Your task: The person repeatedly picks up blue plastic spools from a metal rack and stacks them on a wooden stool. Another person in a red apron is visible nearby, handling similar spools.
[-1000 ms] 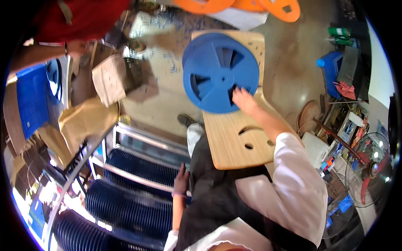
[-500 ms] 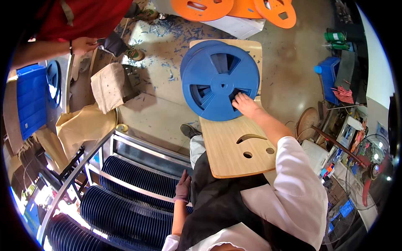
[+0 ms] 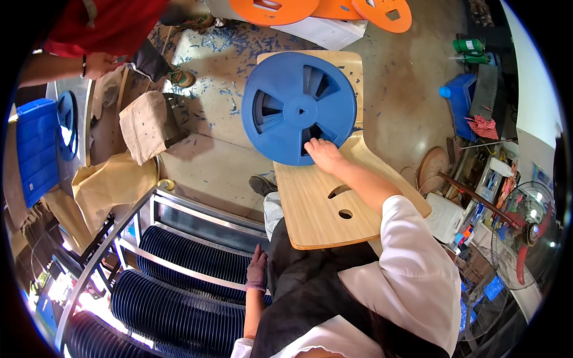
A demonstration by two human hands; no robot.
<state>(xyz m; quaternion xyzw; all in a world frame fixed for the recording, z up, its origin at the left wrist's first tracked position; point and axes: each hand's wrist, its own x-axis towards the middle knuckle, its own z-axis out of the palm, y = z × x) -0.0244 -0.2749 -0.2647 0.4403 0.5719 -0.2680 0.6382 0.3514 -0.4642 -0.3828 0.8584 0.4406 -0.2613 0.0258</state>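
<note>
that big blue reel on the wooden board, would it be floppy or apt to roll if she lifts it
The reel looks like moulded plastic with ribs and cut-out windows, so probably stiff and fairly light for its size. Lying flat on the board it should stay put; stood on its round rim it would likely roll. The right hand grips at a window, a handy hold.

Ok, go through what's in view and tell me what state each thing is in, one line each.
Blue reel: lying flat on the wooden board.
Right hand: fingers in a slot at the reel's rim.
Left hand: gloved, hanging down, holding nothing.
Rack: filled with dark blue reels on edge.
Orange discs: on the floor.
</note>
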